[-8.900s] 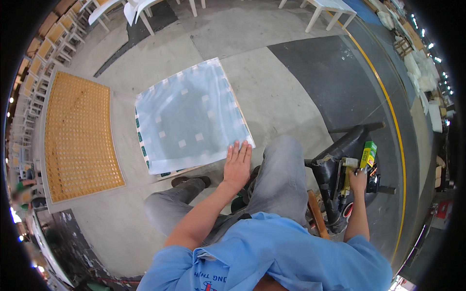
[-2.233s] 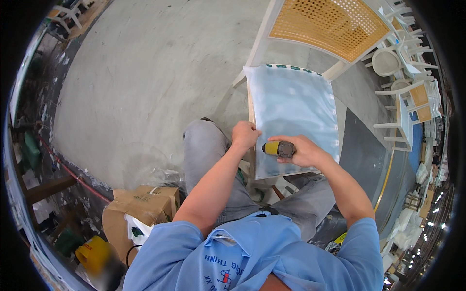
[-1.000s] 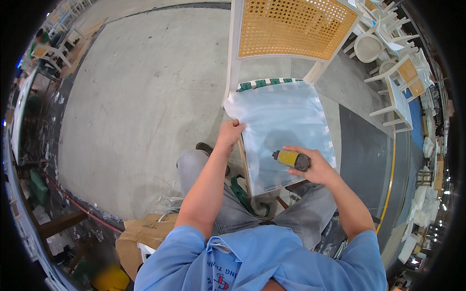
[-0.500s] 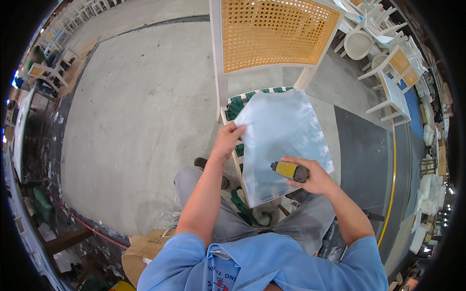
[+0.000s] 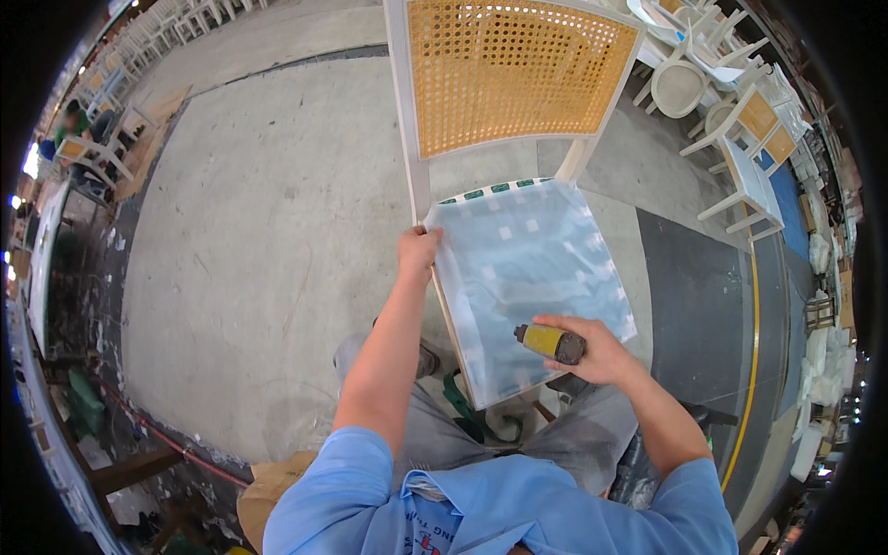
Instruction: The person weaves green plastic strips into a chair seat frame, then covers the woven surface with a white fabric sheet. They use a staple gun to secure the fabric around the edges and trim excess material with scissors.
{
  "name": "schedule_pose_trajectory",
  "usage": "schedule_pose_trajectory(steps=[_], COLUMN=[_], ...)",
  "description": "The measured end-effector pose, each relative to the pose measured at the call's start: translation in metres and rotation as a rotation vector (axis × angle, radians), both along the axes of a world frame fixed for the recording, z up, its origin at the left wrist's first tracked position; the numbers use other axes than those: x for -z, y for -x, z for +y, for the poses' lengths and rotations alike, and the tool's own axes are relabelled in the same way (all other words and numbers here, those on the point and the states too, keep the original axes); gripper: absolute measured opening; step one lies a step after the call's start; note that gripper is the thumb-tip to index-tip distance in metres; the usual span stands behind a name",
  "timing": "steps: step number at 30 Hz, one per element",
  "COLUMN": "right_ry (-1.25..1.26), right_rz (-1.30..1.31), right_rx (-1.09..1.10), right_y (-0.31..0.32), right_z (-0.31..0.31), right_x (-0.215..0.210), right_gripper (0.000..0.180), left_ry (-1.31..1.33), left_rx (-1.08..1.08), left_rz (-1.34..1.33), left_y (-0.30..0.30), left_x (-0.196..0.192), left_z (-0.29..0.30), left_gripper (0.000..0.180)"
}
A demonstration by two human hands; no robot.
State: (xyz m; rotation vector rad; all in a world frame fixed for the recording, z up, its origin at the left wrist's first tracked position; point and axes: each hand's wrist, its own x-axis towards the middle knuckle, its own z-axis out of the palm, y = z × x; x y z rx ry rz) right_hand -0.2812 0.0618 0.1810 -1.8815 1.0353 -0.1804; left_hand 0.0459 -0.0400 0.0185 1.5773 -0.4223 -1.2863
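The left hand [image 5: 418,253] was closed on the left edge of the plastic-wrapped seat cushion [image 5: 529,282], near its far corner, fingers curled over the rim. The cushion lay flat on the seat of a white chair [image 5: 403,111] whose woven cane back [image 5: 507,69] rose just beyond it (a green-and-white striped edge showed under the clear film along the far side). The right hand [image 5: 592,350] was wrapped around a small yellow tool with a dark head [image 5: 549,341], held over the near right part of the cushion, its tip pointing left. Grey concrete floor [image 5: 250,259] lay to the left; more white chairs [image 5: 731,120] stood well apart at upper right.
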Motion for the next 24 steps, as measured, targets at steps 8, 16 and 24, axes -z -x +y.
schedule_pose_trajectory(steps=[8,16,24], right_ry=[0.049,0.048,0.031], right_rz=[0.004,0.053,-0.002], right_rx=[-0.032,0.002,-0.027], right_y=[0.002,0.014,-0.004], right_z=[-0.001,0.001,-0.004], right_x=[0.003,0.005,0.007], right_gripper=[0.07,0.072,0.072], left_ry=[0.197,-0.1,-0.208], left_rx=[-0.086,-0.036,0.184], left_rz=[0.335,-0.107,-0.213], left_y=[-0.01,0.001,-0.006], left_x=[0.013,0.001,0.02], left_z=[-0.009,0.012,0.029], left_gripper=[0.029,0.047,0.033])
